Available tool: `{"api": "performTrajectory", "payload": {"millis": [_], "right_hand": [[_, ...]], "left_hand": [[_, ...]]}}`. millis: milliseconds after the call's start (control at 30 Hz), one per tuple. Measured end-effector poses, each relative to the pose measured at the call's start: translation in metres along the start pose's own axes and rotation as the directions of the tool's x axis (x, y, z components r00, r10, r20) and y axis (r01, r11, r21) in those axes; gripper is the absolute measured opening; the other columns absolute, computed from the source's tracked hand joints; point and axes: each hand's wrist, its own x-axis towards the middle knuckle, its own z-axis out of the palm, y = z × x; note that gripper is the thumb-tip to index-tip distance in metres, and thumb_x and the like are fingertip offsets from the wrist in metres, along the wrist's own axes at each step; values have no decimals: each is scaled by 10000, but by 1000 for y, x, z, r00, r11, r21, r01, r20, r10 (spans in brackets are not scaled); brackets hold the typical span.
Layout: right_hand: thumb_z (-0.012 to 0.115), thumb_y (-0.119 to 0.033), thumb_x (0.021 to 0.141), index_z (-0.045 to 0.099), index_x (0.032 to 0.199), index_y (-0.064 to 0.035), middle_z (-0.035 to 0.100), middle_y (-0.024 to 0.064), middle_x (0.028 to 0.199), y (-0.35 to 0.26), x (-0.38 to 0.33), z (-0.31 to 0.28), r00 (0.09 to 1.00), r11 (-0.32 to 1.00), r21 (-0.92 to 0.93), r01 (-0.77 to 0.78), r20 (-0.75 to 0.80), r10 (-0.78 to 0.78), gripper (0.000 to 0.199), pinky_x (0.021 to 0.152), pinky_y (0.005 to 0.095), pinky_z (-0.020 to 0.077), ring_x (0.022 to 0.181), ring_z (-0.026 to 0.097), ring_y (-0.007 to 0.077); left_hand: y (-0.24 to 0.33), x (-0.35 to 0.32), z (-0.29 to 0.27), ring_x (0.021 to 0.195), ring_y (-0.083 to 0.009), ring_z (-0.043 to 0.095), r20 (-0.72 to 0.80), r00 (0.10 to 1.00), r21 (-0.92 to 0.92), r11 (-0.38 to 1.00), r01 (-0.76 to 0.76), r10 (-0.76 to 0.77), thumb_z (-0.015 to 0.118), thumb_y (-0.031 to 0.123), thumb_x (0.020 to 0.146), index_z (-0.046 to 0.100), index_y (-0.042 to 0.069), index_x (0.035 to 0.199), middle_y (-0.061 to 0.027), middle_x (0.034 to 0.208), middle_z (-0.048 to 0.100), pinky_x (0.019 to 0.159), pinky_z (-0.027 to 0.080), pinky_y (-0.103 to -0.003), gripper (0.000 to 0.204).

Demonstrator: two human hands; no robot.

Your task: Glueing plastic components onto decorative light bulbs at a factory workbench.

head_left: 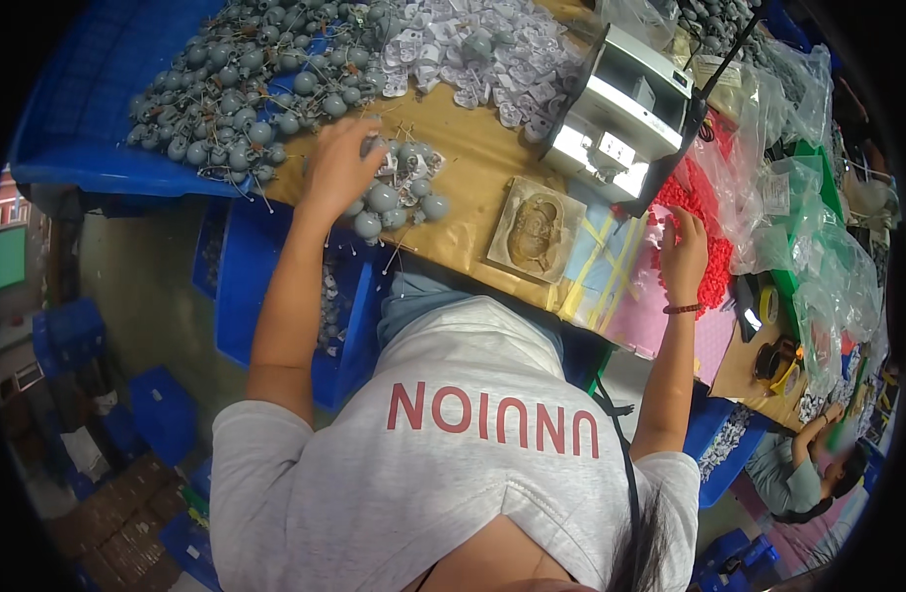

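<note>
A person in a light-gray T-shirt (pixel 453 395) works both sides of a brown-covered surface (pixel 463 232), bare left hand (pixel 342 168) over a small cluster of round gray balls with thin wires and white pieces (pixel 382 199), bare right hand (pixel 684 259) at a heap of small bright-red pieces (pixel 715 261). The step in hand looks to be picking out parts, one kind at each hand.

The left fingers curl down at the cluster's upper left, with one gray ball showing between thumb and fingertips; whether they grip it or merely touch it cannot be told. The rest of the cluster lies just beside them, toward the person and to the right. The right fingers are bent at the near left edge of the red heap, apparently touching it; whether they have hold of a piece cannot be made out.

A clean lift would seem to call for closing on a single ball without snagging neighboring wires, and on the right for separating one small piece from the pile.

Between the hands sits a square, pale block with a rounded, amber-toned hollow (pixel 535 232), below a white-and-gray boxy device with a bright interior (pixel 630 109). Beyond the left hand rise a larger heap of wired gray balls (pixel 230 104) and a pile of flat white plastic pieces (pixel 472 49).
</note>
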Motion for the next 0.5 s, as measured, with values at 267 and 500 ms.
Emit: {"api": "performTrajectory", "payload": {"millis": [267,500], "right_hand": [[614,-93,863,671,1041,-92,639,116,1010,30,-3,23,996,978,-204,48,86,-31,187,781,419,512,937,603,322],[642,-109,859,681,956,-64,651,119,989,34,2,21,997,988,-133,81,6,-81,114,787,407,512,925,614,326]], "left_hand": [[51,73,70,1071,-362,562,53,975,-91,973,-210,215,682,129,827,642,51,1118,-137,1144,612,930,468,-427,304],[45,104,128,986,-362,570,70,989,-68,989,-128,132,633,26,800,649,108,1047,-150,1070,550,870,476,-424,260]]}}
